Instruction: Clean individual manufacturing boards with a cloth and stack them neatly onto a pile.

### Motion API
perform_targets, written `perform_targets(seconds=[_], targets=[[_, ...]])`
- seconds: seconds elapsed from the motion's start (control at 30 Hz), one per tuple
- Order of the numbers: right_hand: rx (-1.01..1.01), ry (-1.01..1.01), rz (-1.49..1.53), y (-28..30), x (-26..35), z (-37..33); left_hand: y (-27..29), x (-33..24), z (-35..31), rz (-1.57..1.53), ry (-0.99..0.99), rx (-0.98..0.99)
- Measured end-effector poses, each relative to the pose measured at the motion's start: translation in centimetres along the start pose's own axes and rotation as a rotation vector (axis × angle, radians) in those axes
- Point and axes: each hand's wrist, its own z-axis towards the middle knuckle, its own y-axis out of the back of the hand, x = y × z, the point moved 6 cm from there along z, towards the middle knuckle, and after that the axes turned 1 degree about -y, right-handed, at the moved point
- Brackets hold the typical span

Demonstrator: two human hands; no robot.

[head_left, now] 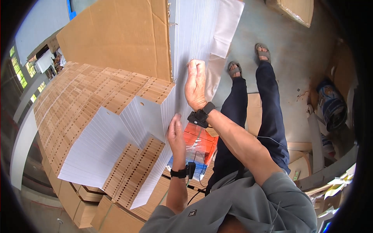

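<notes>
A large stack of brown cards [101,85] with rows of punched holes and white sides fills the left, its top stepped at several levels. A lower block of the cards [134,167] sits closer to me. My left hand [176,136] lies along the white side of the stack, fingers straight and together, palm toward it. Farther up, my right hand [196,83] rests against the edges of a tall pile of white sheets [194,35], its fingers stretched out. Neither hand is wrapped round anything; the palm sides are partly hidden.
A big brown cardboard sheet [120,35] stands beside the white pile. Orange wrapped packs [199,138] lie between the stack and my legs. Cardboard boxes [112,217] stand below the stack, and another box [293,9] is at the far right. A patterned sack [332,105] stands at right.
</notes>
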Motion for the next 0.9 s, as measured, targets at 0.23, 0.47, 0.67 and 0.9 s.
perform_targets(seconds=[0.23,0.47,0.67,0.9], targets=[[-0.110,0.159,0.068,-3.1,-1.7,-1.1,-1.9,3.8,1.2,-0.387,0.064,0.080],[-0.110,0.250,0.148,-2.6,-1.2,-0.3,-5.4,4.9,0.4,-0.473,0.072,0.245],[-0.003,0.145,0.169,-1.4,-2.7,1.9,-8.2,7.3,-1.0,-0.664,0.252,0.395],[-0.074,0.051,0.240,1.9,-2.5,0.4,-7.4,0.1,2.0,-0.457,-0.304,0.483]])
